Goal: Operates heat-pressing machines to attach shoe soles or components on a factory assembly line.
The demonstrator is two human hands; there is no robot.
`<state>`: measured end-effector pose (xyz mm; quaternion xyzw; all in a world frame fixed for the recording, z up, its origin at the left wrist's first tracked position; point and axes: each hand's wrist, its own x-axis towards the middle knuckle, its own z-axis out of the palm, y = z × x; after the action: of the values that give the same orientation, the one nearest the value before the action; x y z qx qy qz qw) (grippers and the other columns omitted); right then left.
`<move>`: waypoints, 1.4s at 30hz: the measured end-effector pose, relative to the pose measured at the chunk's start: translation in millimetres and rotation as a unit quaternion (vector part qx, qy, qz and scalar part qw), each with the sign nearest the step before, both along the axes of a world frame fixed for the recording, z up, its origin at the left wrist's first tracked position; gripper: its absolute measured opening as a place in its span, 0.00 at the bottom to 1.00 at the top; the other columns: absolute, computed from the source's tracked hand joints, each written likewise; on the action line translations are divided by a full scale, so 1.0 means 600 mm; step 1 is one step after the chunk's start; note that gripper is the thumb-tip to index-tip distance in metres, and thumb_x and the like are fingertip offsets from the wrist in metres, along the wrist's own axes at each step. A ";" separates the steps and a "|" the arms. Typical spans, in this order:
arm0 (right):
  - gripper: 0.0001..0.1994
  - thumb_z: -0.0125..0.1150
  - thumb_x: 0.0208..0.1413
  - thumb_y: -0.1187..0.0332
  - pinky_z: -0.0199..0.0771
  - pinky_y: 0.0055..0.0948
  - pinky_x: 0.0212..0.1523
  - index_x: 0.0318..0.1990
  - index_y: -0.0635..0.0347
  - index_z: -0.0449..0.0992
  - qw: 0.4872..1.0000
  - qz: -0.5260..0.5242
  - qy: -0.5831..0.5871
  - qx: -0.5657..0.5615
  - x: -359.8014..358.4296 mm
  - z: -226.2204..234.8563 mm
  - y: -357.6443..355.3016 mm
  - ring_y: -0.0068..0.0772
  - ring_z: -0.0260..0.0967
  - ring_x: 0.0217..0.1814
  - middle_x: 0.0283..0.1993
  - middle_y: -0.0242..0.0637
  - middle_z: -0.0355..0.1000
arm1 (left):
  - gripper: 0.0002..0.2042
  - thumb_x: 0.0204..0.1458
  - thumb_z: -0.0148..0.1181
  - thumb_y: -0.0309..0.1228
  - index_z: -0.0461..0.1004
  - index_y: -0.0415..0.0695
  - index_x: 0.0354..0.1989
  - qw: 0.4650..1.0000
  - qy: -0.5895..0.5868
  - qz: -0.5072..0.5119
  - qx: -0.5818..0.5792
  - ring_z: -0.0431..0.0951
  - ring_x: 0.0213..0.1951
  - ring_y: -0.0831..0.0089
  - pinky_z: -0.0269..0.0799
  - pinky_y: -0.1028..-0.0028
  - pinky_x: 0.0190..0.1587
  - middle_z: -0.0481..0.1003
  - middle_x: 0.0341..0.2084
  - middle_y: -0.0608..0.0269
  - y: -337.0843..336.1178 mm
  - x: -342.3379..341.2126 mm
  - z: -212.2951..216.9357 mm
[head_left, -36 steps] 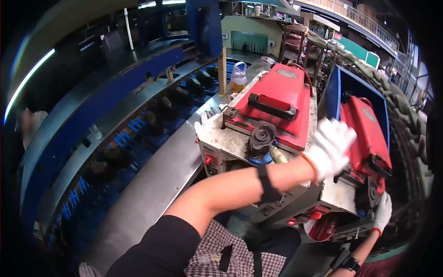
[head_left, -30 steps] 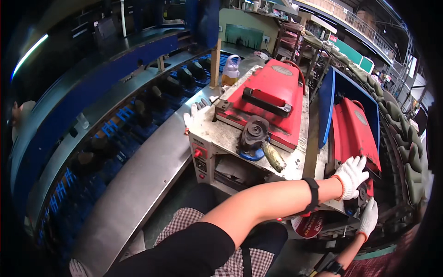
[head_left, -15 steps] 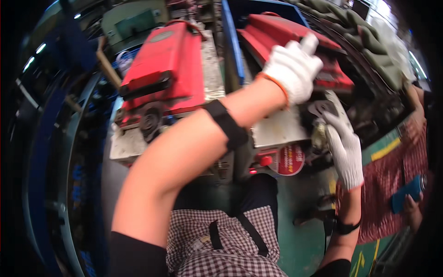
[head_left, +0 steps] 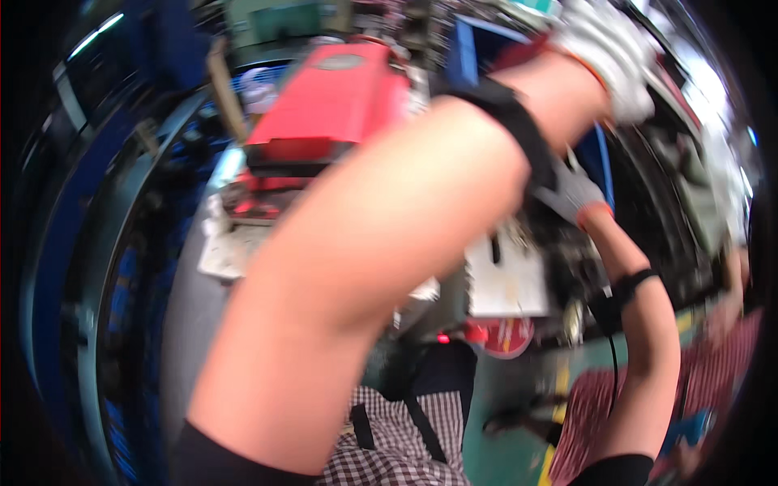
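Head: left forearm (head_left: pixel 381 219) across red machine (head_left: pixel 324 101); apron (head_left: pixel 389 423) below

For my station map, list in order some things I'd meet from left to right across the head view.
Wooden post → red machine cover → round red disc → gloved left hand → olive-green padded pieces.

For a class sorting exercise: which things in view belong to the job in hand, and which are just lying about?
Likely in use, judging by nearness:
gloved left hand
gloved right hand
white-topped machine near it
perhaps red-lidded machine at left

Apparently just about:
lilac jug
wooden post
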<state>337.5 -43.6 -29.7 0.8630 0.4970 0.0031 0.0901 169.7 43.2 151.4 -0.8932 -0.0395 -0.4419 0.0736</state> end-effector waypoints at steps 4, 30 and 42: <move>0.41 0.60 0.60 0.51 0.61 0.39 0.75 0.79 0.56 0.55 0.965 0.058 0.197 0.164 0.085 -0.009 0.024 0.50 0.60 0.77 0.75 0.53 0.64 | 0.30 0.47 0.64 0.52 0.81 0.45 0.55 0.995 -0.076 0.024 0.057 0.68 0.67 0.53 0.63 0.50 0.66 0.75 0.61 0.51 0.003 -0.057 -0.027; 0.33 0.49 0.65 0.58 0.65 0.41 0.70 0.72 0.74 0.64 0.745 0.285 0.487 0.358 -0.740 -0.040 -0.108 0.50 0.68 0.70 0.68 0.57 0.70 | 0.24 0.56 0.64 0.36 0.71 0.42 0.60 0.356 -0.511 -0.318 -0.715 0.79 0.51 0.67 0.75 0.67 0.58 0.78 0.50 0.58 -0.159 -0.838 -0.379; 0.19 0.51 0.72 0.64 0.83 0.38 0.37 0.50 0.76 0.80 0.800 0.156 0.186 0.548 -0.629 -0.060 -0.116 0.43 0.80 0.37 0.46 0.50 0.80 | 0.31 0.41 0.72 0.42 0.78 0.35 0.53 0.542 -0.386 0.472 -0.578 0.81 0.50 0.58 0.75 0.63 0.53 0.80 0.48 0.45 0.262 -1.286 -0.575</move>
<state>-39.9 -113.3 -66.0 0.6634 0.5472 0.1281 -0.4940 -602.2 200.6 -193.4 -0.3378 -0.7270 -0.5263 -0.2833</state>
